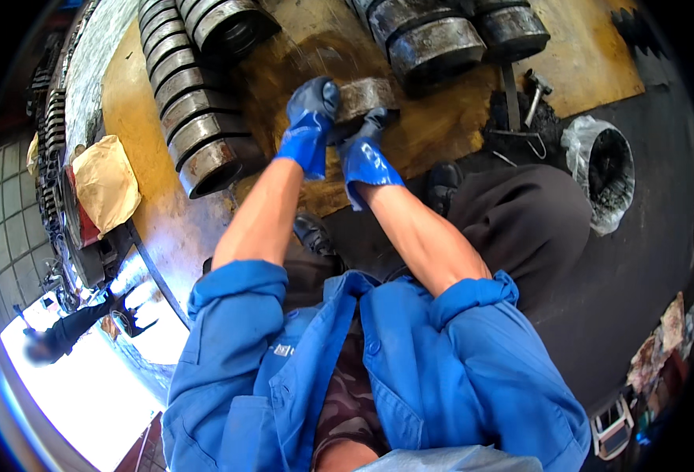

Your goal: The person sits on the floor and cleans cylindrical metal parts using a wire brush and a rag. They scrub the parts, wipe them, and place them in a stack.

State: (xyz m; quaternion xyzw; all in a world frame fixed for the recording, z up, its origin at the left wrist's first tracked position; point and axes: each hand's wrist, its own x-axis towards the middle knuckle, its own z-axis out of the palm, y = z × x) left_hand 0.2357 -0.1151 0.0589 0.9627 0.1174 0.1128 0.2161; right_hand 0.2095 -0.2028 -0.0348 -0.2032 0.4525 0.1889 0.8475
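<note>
Your left hand (309, 126) and right hand (365, 155), both gloved, clamp 1 steel ring (365, 96) on the wooden board (449, 130).

You have a short, thick metal ring (365, 96) between your hands, a squat cylinder of dull grey steel with rusty brown patches on its outer wall. It sits tilted on its side on the yellowish board (441, 134), its curved wall facing you. Your left hand (309, 126), in a blue glove, wraps over its left end from above. Your right hand (365, 153), gloved the same, grips its lower right edge, with the dark fingers (375, 119) pressed against the wall.
</note>
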